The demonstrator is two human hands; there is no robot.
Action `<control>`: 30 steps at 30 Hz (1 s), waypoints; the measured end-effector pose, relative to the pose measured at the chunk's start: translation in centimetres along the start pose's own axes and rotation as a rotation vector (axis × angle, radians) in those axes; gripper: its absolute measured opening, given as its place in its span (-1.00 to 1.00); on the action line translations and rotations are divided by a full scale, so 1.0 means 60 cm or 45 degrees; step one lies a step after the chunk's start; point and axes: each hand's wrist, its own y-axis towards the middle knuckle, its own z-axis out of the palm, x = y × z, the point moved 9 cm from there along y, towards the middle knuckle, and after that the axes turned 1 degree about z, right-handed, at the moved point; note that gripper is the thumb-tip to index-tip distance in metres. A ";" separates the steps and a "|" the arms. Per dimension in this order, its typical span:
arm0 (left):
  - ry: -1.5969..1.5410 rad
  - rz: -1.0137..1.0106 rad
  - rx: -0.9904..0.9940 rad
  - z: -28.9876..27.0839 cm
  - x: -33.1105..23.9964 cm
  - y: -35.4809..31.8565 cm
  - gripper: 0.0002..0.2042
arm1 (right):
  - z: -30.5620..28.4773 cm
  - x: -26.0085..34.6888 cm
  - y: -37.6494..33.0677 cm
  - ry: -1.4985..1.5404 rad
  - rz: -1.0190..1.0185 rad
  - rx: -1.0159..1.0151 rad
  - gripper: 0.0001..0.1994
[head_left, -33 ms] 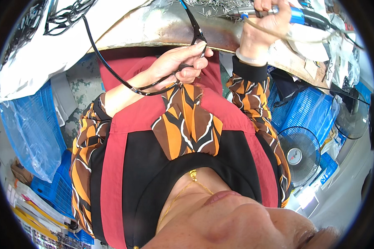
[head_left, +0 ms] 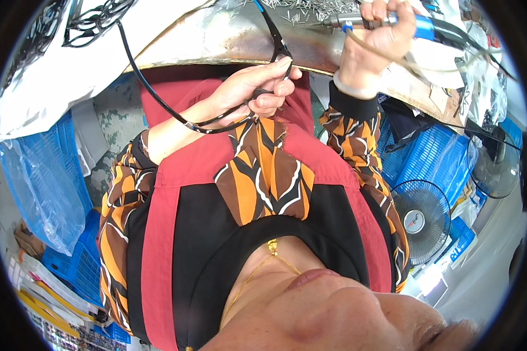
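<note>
My left hand (head_left: 255, 88) pinches a black eyeglass frame (head_left: 280, 50) between thumb and fingers, just in front of the table edge. One long temple curves away to the left, while another part points up over the table and ends in blue at the top edge. My right hand (head_left: 377, 47) is wrapped round a powered screwdriver (head_left: 425, 27) with a silver nose and a blue and black body. Its nose points left, apart from the eyeglass frame. Beyond it lies a heap of small metal screws or pins (head_left: 319, 13).
More black eyeglass frames (head_left: 96, 24) lie on white plastic (head_left: 47, 96) at the far left. A worn metal work surface (head_left: 228, 44) spans the front. Blue crates (head_left: 41, 169) stand left, others right, beside two fans (head_left: 420, 222). A pale hose (head_left: 372, 54) runs by the screwdriver.
My right hand and the screwdriver have shifted slightly to the right. The left hand and the eyeglass frame have hardly moved.
</note>
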 end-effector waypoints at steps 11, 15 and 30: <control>-0.132 0.074 0.221 0.013 -0.001 0.006 -0.65 | 0.061 0.008 -0.097 -0.075 -0.077 0.241 -0.67; -0.176 0.055 0.245 0.018 0.002 0.006 -0.64 | 0.068 0.009 -0.099 -0.019 -0.060 0.297 -0.68; 0.093 0.485 0.006 0.009 -0.081 -0.027 -0.71 | -0.011 -0.018 -0.012 -0.001 -0.018 -0.026 -0.88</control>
